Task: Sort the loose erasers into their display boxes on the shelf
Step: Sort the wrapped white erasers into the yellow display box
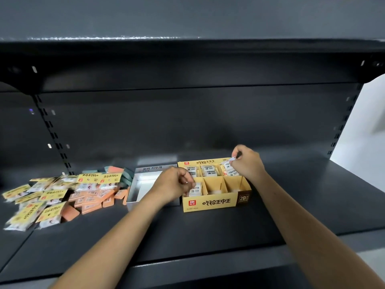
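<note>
While your left hand (174, 184) is pinching a wrapped eraser (195, 189) into the yellow display box (216, 202) and your right hand (246, 161) is pinching another eraser (233, 159) above it, loose erasers (62, 195) are lying piled left of the grey box (135, 184) on the shelf (208, 230).

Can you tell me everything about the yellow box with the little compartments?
The yellow box looks like printed cardboard, with an open top, dark lettering, a red logo and a brown "2B" patch on its front. Dividers split it into six compartments in two rows. The three back ones hold wrapped white erasers; the front left holds one, and the other two front ones look nearly empty. It sits flat on the dark shelf, right beside a silver box. The left hand reaches over its front left compartment; the right hand pinches a wrapper at its back right.
</note>
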`<state>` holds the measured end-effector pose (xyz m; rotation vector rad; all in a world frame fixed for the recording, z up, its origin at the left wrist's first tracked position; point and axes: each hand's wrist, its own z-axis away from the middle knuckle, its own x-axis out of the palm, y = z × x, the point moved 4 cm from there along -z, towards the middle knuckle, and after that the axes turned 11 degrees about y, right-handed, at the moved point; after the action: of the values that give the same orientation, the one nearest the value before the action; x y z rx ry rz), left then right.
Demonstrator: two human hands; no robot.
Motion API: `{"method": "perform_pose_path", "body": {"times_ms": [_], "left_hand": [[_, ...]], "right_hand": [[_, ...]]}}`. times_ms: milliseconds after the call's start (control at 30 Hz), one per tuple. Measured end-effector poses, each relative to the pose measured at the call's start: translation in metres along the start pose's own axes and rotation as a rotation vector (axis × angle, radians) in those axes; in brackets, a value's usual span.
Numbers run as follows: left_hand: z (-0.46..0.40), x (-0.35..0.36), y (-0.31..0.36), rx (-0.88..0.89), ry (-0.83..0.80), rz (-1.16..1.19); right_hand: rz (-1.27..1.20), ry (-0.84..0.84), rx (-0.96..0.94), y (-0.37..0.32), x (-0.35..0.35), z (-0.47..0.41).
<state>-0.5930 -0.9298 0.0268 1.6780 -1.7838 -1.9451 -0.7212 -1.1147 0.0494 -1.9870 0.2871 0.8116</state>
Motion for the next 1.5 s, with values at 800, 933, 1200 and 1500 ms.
{"method": "perform_pose_path", "body": {"times_ms": [800,933,1200,1500], "left_hand": [[-0.003,0.01,0.007,0.2,-0.061,-0.343],[0.0,-0.002,0.009,0.198,-0.005,-0.159],[-0.003,-0.065,-0.008,0.156,0.267,-0.015],[0.024,-0.163,-0.066,0.032,0.486,-0.167]], "right_hand": [[0.581,-0.108,-0.25,-0.012,0.016,-0.008],[0.581,-0.165,-0.24,-0.011,0.017,-0.007],[0.454,-0.07,-0.244,-0.041,0.011,-0.016],[0.402,-0.148,-0.355,-0.112,0.058,0.007]]}}
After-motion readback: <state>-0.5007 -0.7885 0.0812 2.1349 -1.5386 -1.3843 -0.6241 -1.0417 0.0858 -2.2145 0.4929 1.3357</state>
